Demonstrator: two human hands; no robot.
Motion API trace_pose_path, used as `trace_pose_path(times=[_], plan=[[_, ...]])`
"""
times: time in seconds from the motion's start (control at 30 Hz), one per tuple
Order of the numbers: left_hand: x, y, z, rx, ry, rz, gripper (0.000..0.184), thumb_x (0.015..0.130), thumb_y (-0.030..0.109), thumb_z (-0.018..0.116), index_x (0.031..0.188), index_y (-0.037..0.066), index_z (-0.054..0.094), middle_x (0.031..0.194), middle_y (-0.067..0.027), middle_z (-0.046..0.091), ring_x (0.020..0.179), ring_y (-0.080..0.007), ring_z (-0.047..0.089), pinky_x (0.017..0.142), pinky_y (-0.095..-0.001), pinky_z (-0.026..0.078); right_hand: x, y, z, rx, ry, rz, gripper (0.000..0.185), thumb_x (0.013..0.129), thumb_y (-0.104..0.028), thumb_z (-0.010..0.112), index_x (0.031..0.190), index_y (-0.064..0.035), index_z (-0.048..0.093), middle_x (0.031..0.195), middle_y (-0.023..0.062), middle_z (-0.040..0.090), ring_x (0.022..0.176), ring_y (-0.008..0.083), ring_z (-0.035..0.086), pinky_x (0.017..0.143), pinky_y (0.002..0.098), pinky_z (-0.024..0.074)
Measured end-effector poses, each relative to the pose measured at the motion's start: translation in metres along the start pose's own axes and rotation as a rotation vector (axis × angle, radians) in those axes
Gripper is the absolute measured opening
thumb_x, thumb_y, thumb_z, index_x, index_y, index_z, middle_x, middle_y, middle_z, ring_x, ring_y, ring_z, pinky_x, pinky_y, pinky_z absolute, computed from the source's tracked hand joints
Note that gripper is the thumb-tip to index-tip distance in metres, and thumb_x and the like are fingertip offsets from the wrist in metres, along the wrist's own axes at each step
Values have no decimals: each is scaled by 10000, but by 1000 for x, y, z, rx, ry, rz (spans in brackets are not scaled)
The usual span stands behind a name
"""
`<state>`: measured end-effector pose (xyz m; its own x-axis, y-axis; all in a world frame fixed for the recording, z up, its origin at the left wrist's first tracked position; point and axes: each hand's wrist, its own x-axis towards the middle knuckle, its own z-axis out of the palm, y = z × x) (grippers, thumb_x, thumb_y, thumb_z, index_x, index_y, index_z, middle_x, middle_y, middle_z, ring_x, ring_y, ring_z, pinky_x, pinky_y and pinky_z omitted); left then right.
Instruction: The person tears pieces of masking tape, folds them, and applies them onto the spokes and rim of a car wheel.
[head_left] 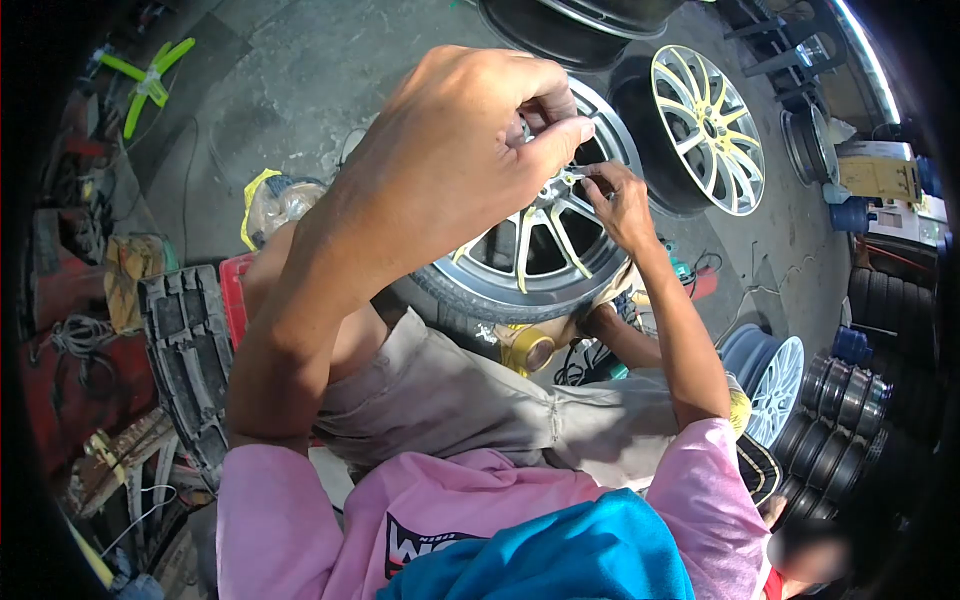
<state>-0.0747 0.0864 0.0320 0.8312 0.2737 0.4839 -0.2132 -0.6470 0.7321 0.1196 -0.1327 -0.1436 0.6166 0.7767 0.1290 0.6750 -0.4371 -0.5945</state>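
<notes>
A wheel rim with a tyre [585,290] lies face up in front of my knees. Pale yellow strips that look like masking tape [522,250] run along several of its spokes. My left hand [480,135] is raised above the rim, close to the camera, its thumb and fingers curled together. Whatever it pinches, if anything, is hidden. Lower down, my right hand [622,208] reaches to the hub, with thumb and forefinger pressed together at a small pale yellow piece near the centre. A yellow roll [530,350] sits beside the tyre, close to my legs.
A silver rim with yellow strips [708,130] leans at the right. Another silver rim [775,390] and stacked rims [830,420] stand farther right. A lime-green spoked piece [150,85] lies on the floor at upper left. Dark slatted part [185,350] is by my left side.
</notes>
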Motion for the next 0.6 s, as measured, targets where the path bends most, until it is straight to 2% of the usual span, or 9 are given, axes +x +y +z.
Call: trace_pose_path(times=[0.07,0.17,0.3,0.37,0.4,0.47,0.5,0.6], plan=[[0,1,1,-1,-14,29,100,844,65,777,882,-10,723,729,-36,646,588,-63,511,550,-232,415,1,3,1,-30,-17,-27,142,893,-54,688,1015,15,708,897,170,644,817,328,675,727,386,529],[1,2,3,24,-41,-4,98,843,65,778,876,-7,721,716,-32,628,588,-60,496,545,-235,407,5,9,9,-90,-80,-220,125,879,-43,689,988,16,699,935,171,631,828,362,658,736,408,530],[0,4,4,22,-65,-27,112,848,79,780,875,-8,716,702,-25,610,582,-57,474,539,-232,398,8,10,12,-105,-76,-211,125,883,-57,700,982,19,694,928,179,649,785,335,662,724,410,525],[1,5,6,41,-84,-37,118,850,85,782,876,-9,714,696,-20,605,580,-54,468,536,-230,394,8,11,18,34,-21,66,146,903,-79,722,998,29,695,883,129,693,750,226,676,715,359,537],[0,4,7,49,-76,-23,121,853,88,781,878,-10,713,687,-18,600,575,-55,464,533,-230,394,7,14,19,34,-21,66,146,903,-79,722,998,29,695,883,129,693,750,226,676,715,359,537],[-1,1,8,65,-68,-15,124,856,91,780,880,-10,713,677,-16,595,569,-55,459,529,-231,393,6,19,26,352,24,300,203,883,-92,768,1047,16,716,835,78,706,743,137,660,735,309,547],[-2,-1,8,52,-59,-7,124,857,93,779,880,-10,713,674,-18,594,569,-58,462,530,-233,396,5,20,29,570,46,333,165,910,-72,749,1041,25,727,829,23,694,751,76,630,718,256,545],[-2,1,6,50,-74,-22,127,861,98,776,880,-9,712,674,-22,597,573,-63,472,535,-237,404,1,27,22,620,-36,382,128,932,-69,732,1003,38,729,841,22,704,752,78,638,693,247,546]])
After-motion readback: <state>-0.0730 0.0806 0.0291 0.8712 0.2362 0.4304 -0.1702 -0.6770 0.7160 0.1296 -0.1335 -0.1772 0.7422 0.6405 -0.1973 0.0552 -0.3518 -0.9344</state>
